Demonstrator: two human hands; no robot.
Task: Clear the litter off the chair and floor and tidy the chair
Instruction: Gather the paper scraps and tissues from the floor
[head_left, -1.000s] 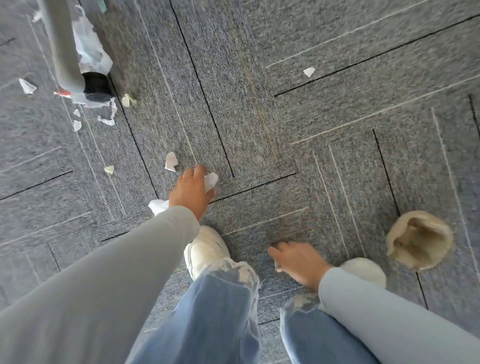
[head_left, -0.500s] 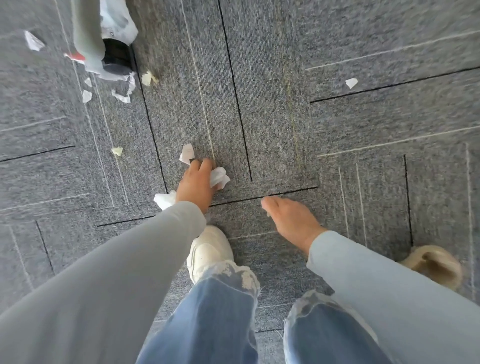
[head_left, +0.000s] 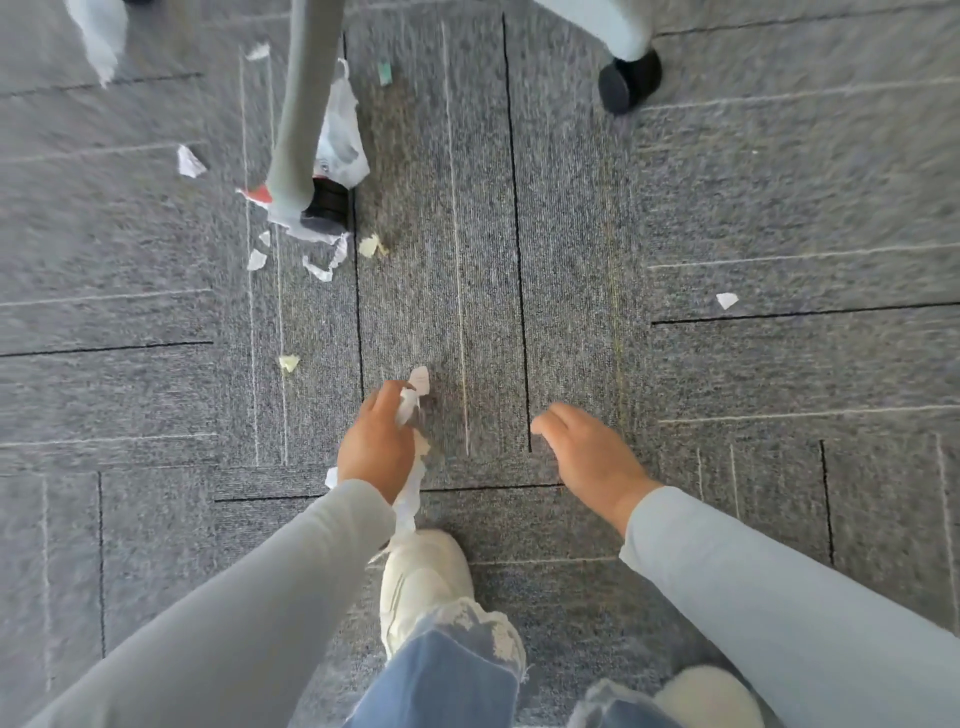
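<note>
My left hand (head_left: 376, 441) is closed around a bunch of white paper scraps (head_left: 410, 483) that hang out below the wrist, and its fingertips touch one more white scrap (head_left: 420, 378) on the grey carpet. My right hand (head_left: 587, 457) hovers beside it, fingers loosely curled, holding nothing. A grey chair leg (head_left: 298, 119) with a black caster (head_left: 326, 205) stands at the upper left, on a torn white wrapper (head_left: 340, 140). Small scraps lie around it (head_left: 322, 267). A yellowish bit (head_left: 289, 362) and a lone white scrap (head_left: 726, 300) lie farther out.
A second chair leg with a black caster (head_left: 628, 80) stands at the top right. More paper (head_left: 189, 162) lies at the left, and a white strip (head_left: 101, 36) at the top left. My white shoe (head_left: 423, 582) and jeans fill the bottom centre.
The view has tilted up toward the chair legs. My left hand moved forward onto the white scrap. My right hand came forward from near my shoe to beside the left.
</note>
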